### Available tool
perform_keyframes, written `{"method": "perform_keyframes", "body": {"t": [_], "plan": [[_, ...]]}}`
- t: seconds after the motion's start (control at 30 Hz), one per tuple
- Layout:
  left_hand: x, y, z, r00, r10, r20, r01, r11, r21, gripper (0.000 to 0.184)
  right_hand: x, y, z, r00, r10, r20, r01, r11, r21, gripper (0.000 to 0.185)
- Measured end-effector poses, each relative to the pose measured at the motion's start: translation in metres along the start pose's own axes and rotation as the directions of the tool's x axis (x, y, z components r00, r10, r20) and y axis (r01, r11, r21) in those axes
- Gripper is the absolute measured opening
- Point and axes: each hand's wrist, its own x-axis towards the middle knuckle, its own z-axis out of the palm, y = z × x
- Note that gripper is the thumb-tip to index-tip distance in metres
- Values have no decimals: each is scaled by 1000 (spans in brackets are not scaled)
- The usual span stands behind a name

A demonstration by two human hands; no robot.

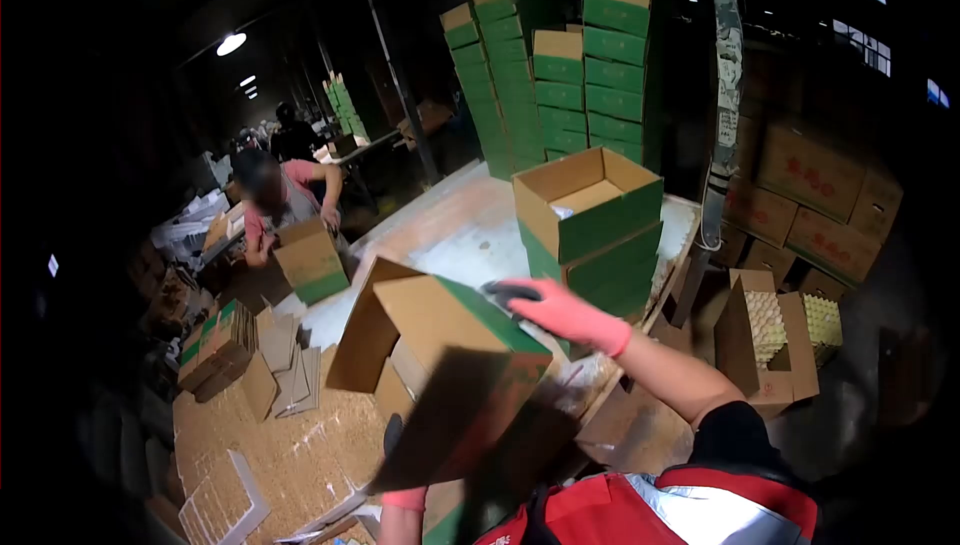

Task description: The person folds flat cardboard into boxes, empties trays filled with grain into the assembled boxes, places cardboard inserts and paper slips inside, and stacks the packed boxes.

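A brown and green cardboard box (440, 320) is tilted in front of me, its opening turned to the left and its flaps partly loose. My right hand (550, 310), in a pink glove with dark fingertips, grips the box's green upper side. Low on the left, my left hand (394, 440) holds the box's near edge; its dark fingertips show, while most of the palm is hidden behind the cardboard. Just beyond my right hand stands a stack of green boxes (610, 270), topped by an open box (600, 215) with something small and whitish inside.
Tall stacks of green boxes (615, 75) stand behind the table (440, 235). Flat cardboard pieces (295, 370) lie at left. A co-worker (290, 190) handles another box (310, 260). A metal post (722, 95) and a carton with egg trays (765, 330) are at right.
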Motion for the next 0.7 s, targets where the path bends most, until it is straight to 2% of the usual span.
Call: {"method": "perform_keyframes", "body": {"t": [0.03,0.07,0.1,0.17,0.2,0.23,0.3,0.37,0.4,0.43,0.47,0.5,0.53,0.57,0.6,0.63,0.7], "plan": [[29,1,19,995,67,70,-80,974,210,63,-10,-8,-35,870,-360,-336,217,893,-394,40],[59,2,38,984,108,138,-150,928,340,60,-18,-17,-74,609,-549,-573,84,763,-641,36],[90,1,57,970,135,202,-213,875,435,57,-17,1,-127,281,-677,-681,-41,700,-713,38],[155,-1,99,931,165,327,-340,723,602,52,-12,82,-239,122,-598,-792,-206,765,-610,42],[189,-3,121,908,163,387,-393,654,646,50,-11,131,-281,375,-180,-910,32,983,-181,44],[223,-5,141,891,135,434,-418,616,668,47,-13,173,-299,665,189,-723,112,931,347,49],[272,-8,194,954,-7,301,-130,892,433,49,-11,222,-292,687,-37,-726,142,986,83,57],[331,-25,228,940,59,337,-276,713,644,45,-8,249,-293,669,54,-741,136,972,193,52],[332,-39,244,991,72,114,-127,782,610,51,-5,257,-290,596,-129,-793,112,991,-77,50],[330,-61,261,971,138,196,-240,578,780,52,-1,265,-285,533,-323,-782,69,938,-341,48],[332,-82,276,970,132,204,-238,357,903,54,1,287,-288,498,-279,-821,104,959,-263,46],[368,-80,253,962,47,269,-272,251,929,55,3,313,-291,461,-234,-856,146,971,-187,45],[379,-90,242,970,5,244,-235,290,928,64,5,338,-294,422,-188,-887,195,974,-114,44],[389,-98,233,994,-70,85,-42,477,878,68,-1,312,-287,357,36,-933,301,942,151,43],[372,-105,241,997,-76,18,24,514,858,69,-8,276,-278,272,258,-927,453,815,360,44],[365,-101,235,988,-148,-55,122,501,857,73,-13,297,-278,141,235,-962,165,952,257,38],[357,-97,226,993,-111,-32,74,400,914,79,-14,317,-284,114,222,-968,-7,975,223,42]]}}
